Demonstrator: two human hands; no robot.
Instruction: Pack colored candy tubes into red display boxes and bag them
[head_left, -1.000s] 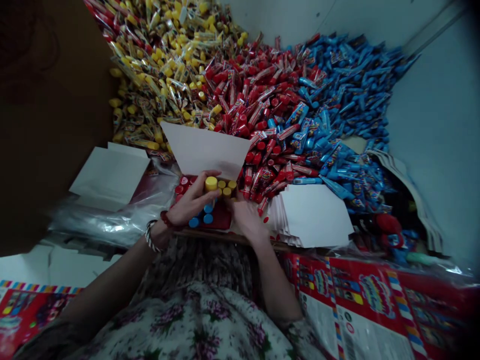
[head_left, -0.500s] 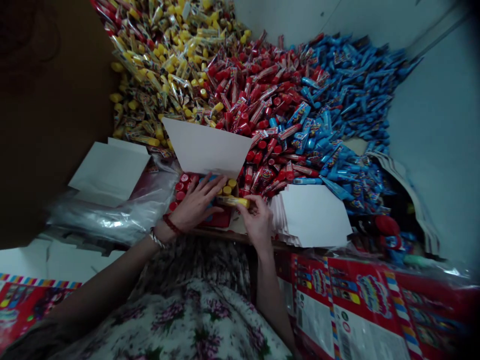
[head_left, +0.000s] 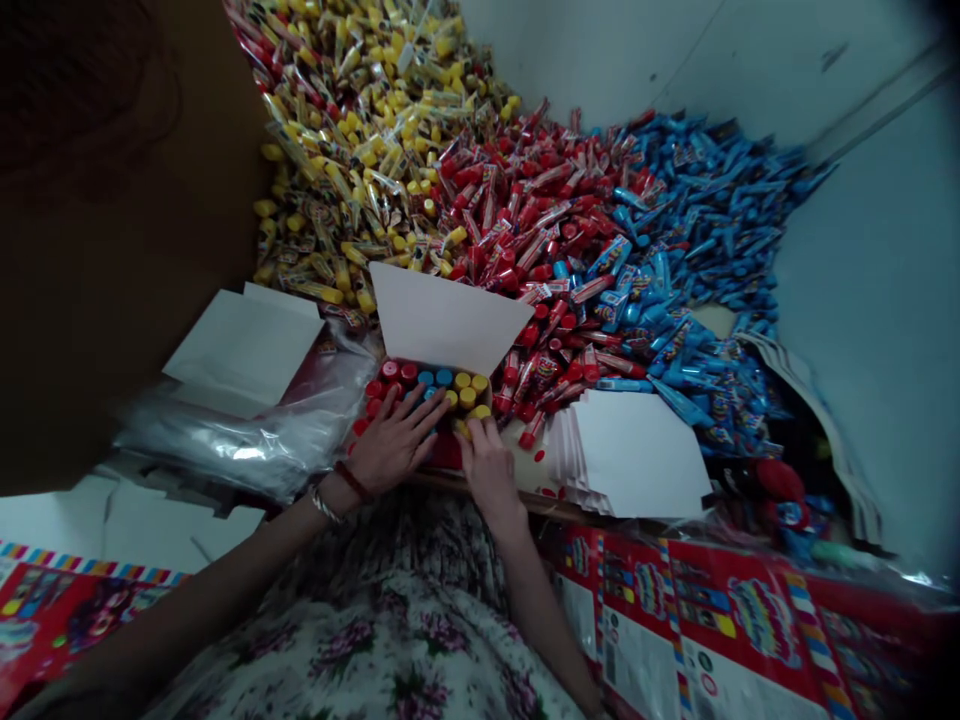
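A small open box with a raised white flap (head_left: 450,320) stands in front of me. Upright capped tubes fill it in colour groups: red caps (head_left: 389,370) on the left, blue caps (head_left: 435,378) in the middle, yellow caps (head_left: 470,388) on the right. My left hand (head_left: 394,445) lies over the box with fingers spread across the caps, hiding some of them. At the box's right front corner, my right hand (head_left: 491,470) closes its fingertips on a yellow-capped tube (head_left: 463,429), mostly hidden by the fingers.
Behind the box spread heaps of yellow tubes (head_left: 360,170), red tubes (head_left: 540,190) and blue tubes (head_left: 697,210). Stacked white card blanks (head_left: 645,450) lie to the right, folded white card (head_left: 247,345) and clear plastic (head_left: 262,445) to the left. Printed red packaging (head_left: 720,620) is at front right.
My right hand has brought the yellow tube from lying across the box's front right down in among the yellow caps. My left hand stays spread over the box. The camera view has shifted slightly.
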